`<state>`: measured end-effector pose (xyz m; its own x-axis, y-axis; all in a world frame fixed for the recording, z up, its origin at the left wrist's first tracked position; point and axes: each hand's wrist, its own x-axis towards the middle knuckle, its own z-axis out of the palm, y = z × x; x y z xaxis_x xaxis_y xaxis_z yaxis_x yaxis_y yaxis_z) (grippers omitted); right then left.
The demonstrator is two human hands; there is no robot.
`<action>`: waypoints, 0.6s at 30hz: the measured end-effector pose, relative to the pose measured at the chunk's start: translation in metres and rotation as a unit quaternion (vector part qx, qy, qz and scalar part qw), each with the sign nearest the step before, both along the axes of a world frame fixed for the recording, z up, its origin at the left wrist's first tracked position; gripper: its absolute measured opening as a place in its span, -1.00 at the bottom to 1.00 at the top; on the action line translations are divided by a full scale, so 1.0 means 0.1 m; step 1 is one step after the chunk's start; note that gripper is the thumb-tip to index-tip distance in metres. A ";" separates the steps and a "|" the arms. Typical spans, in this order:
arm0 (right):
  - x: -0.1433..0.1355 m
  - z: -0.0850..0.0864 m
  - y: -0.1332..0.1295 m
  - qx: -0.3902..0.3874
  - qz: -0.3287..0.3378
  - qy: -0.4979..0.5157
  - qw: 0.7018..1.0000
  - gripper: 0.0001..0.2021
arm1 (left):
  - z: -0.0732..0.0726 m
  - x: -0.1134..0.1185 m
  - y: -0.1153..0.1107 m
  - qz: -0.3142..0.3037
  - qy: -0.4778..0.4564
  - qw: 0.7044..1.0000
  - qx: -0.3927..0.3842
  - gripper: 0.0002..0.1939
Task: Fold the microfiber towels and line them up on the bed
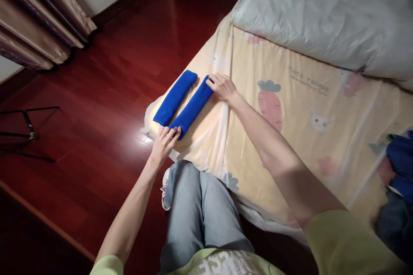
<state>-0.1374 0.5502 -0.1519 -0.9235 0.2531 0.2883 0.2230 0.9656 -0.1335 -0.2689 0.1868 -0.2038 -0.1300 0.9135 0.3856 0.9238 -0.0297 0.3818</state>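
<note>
Two long, narrow bundles of folded blue cloth lie side by side at the corner of the bed. My left hand (165,141) grips the near end of the right-hand folded blue cloth (192,107), fingers curled over its edge. At the far end of that same cloth, the fingers of my right hand (221,85) are closed on its corner. Both of my thumbs are mostly hidden. The other folded blue cloth (176,97) rests just to the left, parallel and untouched by either hand.
Thin clear plastic covers the yellow printed bed sheet (248,137). A large grey wrapped bundle (322,13) sits at the back right. Dark crumpled clothes (400,167) lie at the right edge. Black stand legs (30,131) and a curtain (38,17) are at left over red wooden floor.
</note>
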 end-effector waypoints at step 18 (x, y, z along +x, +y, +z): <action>-0.41 -0.26 -0.19 -0.138 -0.056 -0.048 0.988 -0.60 | 0.15 0.14 0.11 0.101 0.076 0.987 -0.095 -0.52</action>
